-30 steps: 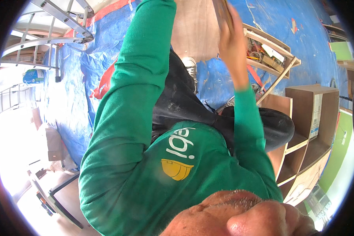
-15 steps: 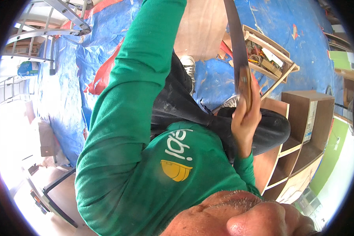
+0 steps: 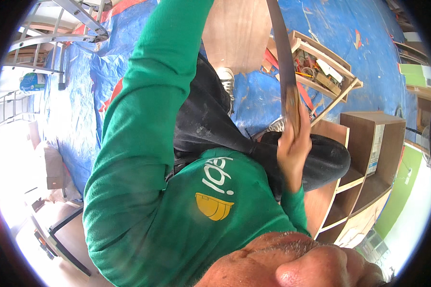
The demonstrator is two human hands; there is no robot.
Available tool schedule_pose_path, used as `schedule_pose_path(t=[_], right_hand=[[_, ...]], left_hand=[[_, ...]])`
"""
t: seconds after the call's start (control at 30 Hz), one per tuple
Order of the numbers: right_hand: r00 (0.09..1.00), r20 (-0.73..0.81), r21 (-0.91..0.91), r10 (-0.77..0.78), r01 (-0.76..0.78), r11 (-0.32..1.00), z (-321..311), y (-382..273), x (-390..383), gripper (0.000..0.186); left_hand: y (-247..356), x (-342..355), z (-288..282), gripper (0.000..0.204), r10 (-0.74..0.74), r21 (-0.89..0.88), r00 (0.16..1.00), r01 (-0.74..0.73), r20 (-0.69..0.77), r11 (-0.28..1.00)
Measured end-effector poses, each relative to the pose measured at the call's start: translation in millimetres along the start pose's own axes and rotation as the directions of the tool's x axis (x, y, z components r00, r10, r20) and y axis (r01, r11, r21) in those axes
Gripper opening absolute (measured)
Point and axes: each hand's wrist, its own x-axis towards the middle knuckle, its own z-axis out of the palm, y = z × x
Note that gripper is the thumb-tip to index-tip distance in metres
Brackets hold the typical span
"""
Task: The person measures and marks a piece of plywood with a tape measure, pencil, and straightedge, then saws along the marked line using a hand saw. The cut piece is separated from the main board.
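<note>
My right hand [image 3: 293, 155] is closed round the wooden handle of a handsaw [image 3: 283, 52]. Its long dark blade, seen nearly edge-on, runs away from me and out past the top edge. Beside the blade, on its left, lies a pale plywood board [image 3: 232, 40]; whether the teeth touch it cannot be seen. My left arm [image 3: 153, 91], in a green sleeve, reaches forward over my thigh, and its hand is beyond the top of the picture.
A wooden tool tray [image 3: 347, 91] with mixed tools sits on the blue tarp [image 3: 246, 98] to the right of the blade. Nearer on the right stands an open-fronted wooden shelf unit [image 3: 373, 119]. A metal ladder [image 3: 57, 40] is at far left, above a chair [image 3: 57, 239].
My right hand and the handsaw have drawn back slightly toward me. My left sleeve sits a little farther left, and the whole view has shifted slightly.
</note>
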Motion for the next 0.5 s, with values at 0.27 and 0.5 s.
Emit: schedule_pose_path(t=[0.27, 0.5], right_hand=[[0.952, -0.15, 0.231, -0.267, 0.297, 0.927, 81.4, 5.4, 175.3, 0.048], [0.997, -0.009, 0.103, -0.082, 0.082, 0.991, 49.2, 22.1, 90.7, 0.051]], left_hand=[[16.2, -1.5, -29.4, 0.028, -0.031, 0.067, 0.996, 0.026, 0.079, 0.997], [0.4, 3.6, -13.8, 0.028, -0.062, 0.041, 0.986, 0.056, 0.156, 0.998]])
